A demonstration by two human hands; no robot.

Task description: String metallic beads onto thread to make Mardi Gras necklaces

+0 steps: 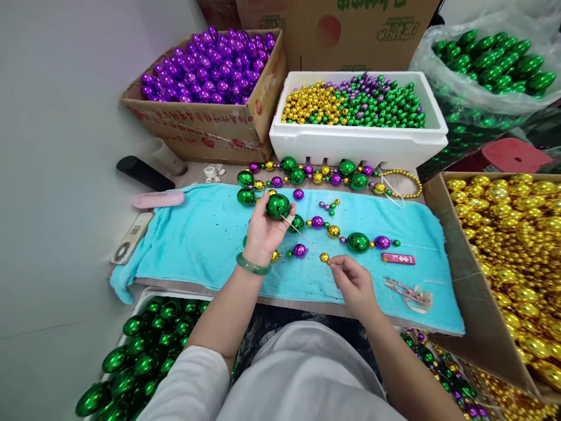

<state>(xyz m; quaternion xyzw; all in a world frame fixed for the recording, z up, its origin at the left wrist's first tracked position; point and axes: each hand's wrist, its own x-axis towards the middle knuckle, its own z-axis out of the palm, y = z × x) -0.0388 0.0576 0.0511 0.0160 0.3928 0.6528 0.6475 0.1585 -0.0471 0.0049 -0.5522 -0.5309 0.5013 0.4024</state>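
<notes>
Left hand (268,229) palm-up, right hand (354,286) pinching

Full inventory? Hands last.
Cartons: several, brown, back/right
Foam box: one, white, back
Bag: one, clear, right
Tray: one, white, lower left
Beads: uncountable, purple/gold/green, throughout
Strings: several, multicoloured, centre/right
Towel: one, turquoise, centre
Table: one, grey, centre
Pack, snips: one each, pink, towel right
Case: one, pink, left
Cylinders: two, black/translucent, left
Small box: one, pale, left
Bits: several, white, back
Plastic item: one, red, right
Bangle: one, green, wrist
Shirt: one, white, bottom
Left hand: one, on green bead
Right hand: one, on thread
</notes>
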